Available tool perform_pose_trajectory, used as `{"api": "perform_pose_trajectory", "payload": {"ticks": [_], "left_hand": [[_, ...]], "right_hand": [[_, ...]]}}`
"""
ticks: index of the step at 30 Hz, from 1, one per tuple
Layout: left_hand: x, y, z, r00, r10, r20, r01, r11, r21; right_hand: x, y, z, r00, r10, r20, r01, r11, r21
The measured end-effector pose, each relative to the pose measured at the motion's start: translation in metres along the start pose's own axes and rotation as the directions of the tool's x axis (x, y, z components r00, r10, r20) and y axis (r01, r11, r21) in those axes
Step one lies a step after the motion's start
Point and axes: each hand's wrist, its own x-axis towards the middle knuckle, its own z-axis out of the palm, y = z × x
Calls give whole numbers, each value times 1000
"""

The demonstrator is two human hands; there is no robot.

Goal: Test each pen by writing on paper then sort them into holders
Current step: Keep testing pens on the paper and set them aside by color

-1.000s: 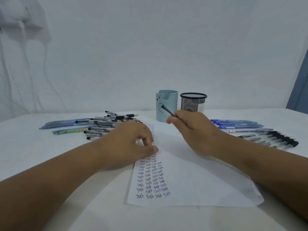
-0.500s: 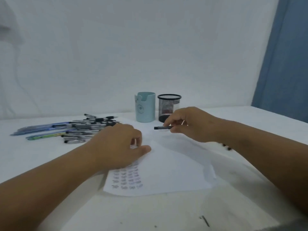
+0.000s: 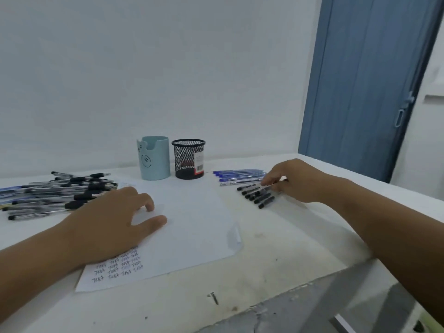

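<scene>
A white paper sheet (image 3: 192,224) with rows of handwritten "Test" lies on the white table. My left hand (image 3: 113,224) rests flat on the sheet's left part, fingers relaxed. My right hand (image 3: 295,181) is stretched to the right and reaches down onto a row of black-capped pens (image 3: 257,197). Its thumb and fingertips pinch a dark pen (image 3: 265,189) lying among them. Beyond that row lie several blue pens (image 3: 237,175). A large pile of mixed pens (image 3: 60,191) is at the left. A teal holder (image 3: 153,159) and a black mesh holder (image 3: 188,159) stand at the back.
The white wall runs close behind the holders. A blue door (image 3: 360,80) is at the right. The table's front edge (image 3: 300,284) cuts diagonally across the lower right. A small dark screw (image 3: 213,298) lies near that edge.
My right hand has carried the pen from above the paper rightward and down to the row of black-capped pens. My left hand has stayed on the sheet. The view has turned right.
</scene>
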Motion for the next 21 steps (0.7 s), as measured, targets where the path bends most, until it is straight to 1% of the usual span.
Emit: {"api": "perform_pose_trajectory", "payload": {"ticks": [5,9,11,16,19,21], "left_hand": [[-1,2,-2,1000,-7,-1,7,999,-32],[-1,0,-3,1000,6,-21,-8,998,-68],[-1,-3,-3,999,9,-37,-12,995,-102],[3,-19,-2,994,12,-107,-34,977,-212],[6,-29,-10,981,3,-195,-51,969,-242],[5,-39,-18,967,-35,-252,-42,954,-296]], "right_hand": [[0,-3,1,999,-26,-23,27,999,39],[2,-26,-3,997,-57,44,57,998,0],[3,-42,-2,996,-69,57,68,998,9],[13,-91,14,977,-211,44,208,976,58],[24,-123,26,943,-330,50,326,942,78],[36,-148,35,911,-409,50,403,910,100]]}}
